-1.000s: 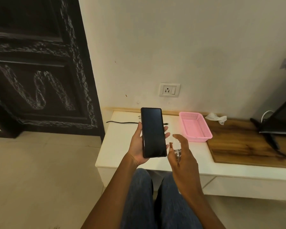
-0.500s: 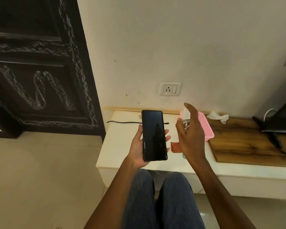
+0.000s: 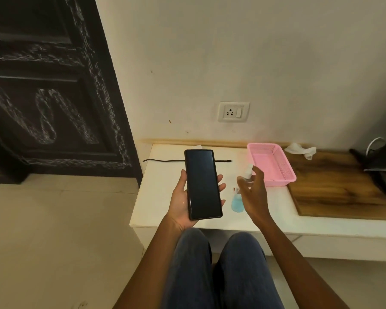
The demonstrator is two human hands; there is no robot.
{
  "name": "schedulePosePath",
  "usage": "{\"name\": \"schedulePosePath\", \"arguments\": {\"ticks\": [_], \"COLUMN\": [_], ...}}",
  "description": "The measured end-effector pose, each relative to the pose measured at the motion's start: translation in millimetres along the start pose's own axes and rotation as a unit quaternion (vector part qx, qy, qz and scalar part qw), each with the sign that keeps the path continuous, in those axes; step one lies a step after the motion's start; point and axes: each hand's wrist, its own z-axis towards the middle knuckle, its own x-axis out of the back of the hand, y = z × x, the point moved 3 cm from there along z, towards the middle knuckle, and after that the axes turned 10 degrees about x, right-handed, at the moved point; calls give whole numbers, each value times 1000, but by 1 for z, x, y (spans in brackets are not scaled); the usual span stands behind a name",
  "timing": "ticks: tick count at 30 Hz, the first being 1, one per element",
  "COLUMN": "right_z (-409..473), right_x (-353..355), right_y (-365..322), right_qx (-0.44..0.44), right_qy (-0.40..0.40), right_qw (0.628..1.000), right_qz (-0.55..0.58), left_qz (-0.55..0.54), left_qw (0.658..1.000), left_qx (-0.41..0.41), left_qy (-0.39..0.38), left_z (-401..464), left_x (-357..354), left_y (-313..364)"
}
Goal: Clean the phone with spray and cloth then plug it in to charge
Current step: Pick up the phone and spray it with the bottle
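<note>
Phone (image 3: 202,184) lies screen-up, left hand (image 3: 183,202) fingers clamped on its edges, right hand (image 3: 253,192) fingers wrapped around spray bottle (image 3: 238,200), aiming.

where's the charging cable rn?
Head view: the black cable lies flat on the white table near its back edge, below and left of the wall socket, partly hidden behind the phone in the left hand.
</note>
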Motion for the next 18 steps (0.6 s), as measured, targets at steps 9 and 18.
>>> {"name": "schedulePosePath", "arguments": {"ticks": [9,18], "right_z": [17,25], "right_x": [-48,-79], "right_y": [49,72], "right_qx": [-19,-38], "right_qy": [-47,-72], "right_qw": [996,995], "right_qz": [-68,-65], "left_qz": [-20,-25], "left_qw": [999,997], "left_qx": [13,16], "left_qy": [37,68], "left_z": [8,12], "left_x": [26,49], "left_y": [9,12]}}
